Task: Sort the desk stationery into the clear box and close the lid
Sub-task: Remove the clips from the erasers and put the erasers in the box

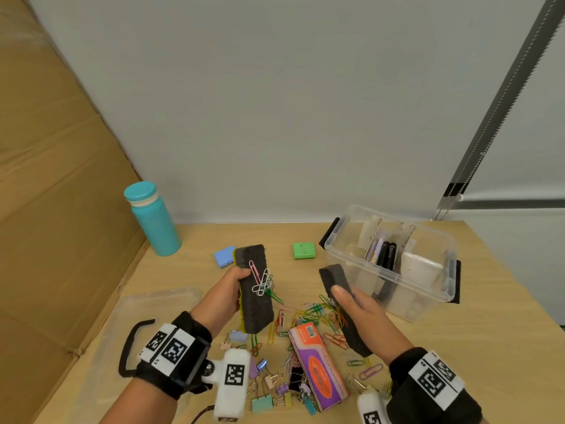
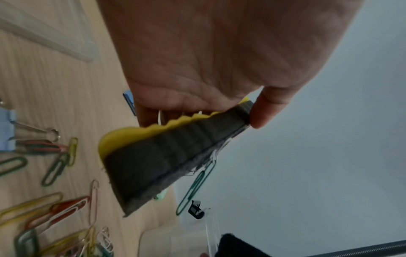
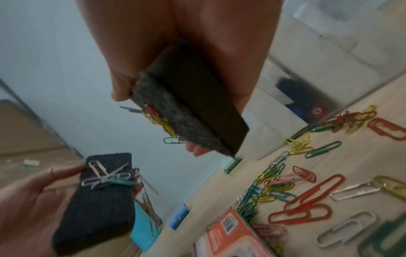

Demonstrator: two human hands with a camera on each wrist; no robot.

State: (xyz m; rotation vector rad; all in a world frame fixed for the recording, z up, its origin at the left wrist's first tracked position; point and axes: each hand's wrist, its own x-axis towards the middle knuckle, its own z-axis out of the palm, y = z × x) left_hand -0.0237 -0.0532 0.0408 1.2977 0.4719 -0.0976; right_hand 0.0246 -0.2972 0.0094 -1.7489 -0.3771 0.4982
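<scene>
Nearest my head camera are the two wrist rigs; just beyond them my left hand (image 1: 227, 293) has its grip clenched round a yellow-backed whiteboard eraser (image 1: 255, 289), thumb on one long edge and fingers on the other, felt face up. My right hand (image 1: 363, 310) grips a second dark eraser (image 1: 344, 307) the same way, tilted toward the clear box (image 1: 391, 258) at two o'clock. Both erasers are off the table (image 1: 489, 347).

I judge them light, soft foam that gives under the fingers, so the edge hold across the width suits them. A cluster of paper clips (image 1: 261, 281) clings to the left eraser's felt, and more hang under the right one in the right wrist view; they look magnetic, and I expect clips to drop off if jolted.

The box is open, with dark markers (image 1: 385, 254) in a middle compartment. Its lid (image 1: 146, 304) lies flat at nine o'clock. At six o'clock lie loose paper clips (image 1: 318, 313), an orange and purple carton (image 1: 318, 365) and binder clips (image 1: 266, 393). A blue block (image 1: 224, 256) and a green block (image 1: 303, 250) sit at twelve, and a teal bottle (image 1: 153, 218) stands at eleven. The box's near wall is what the right eraser must clear.
</scene>
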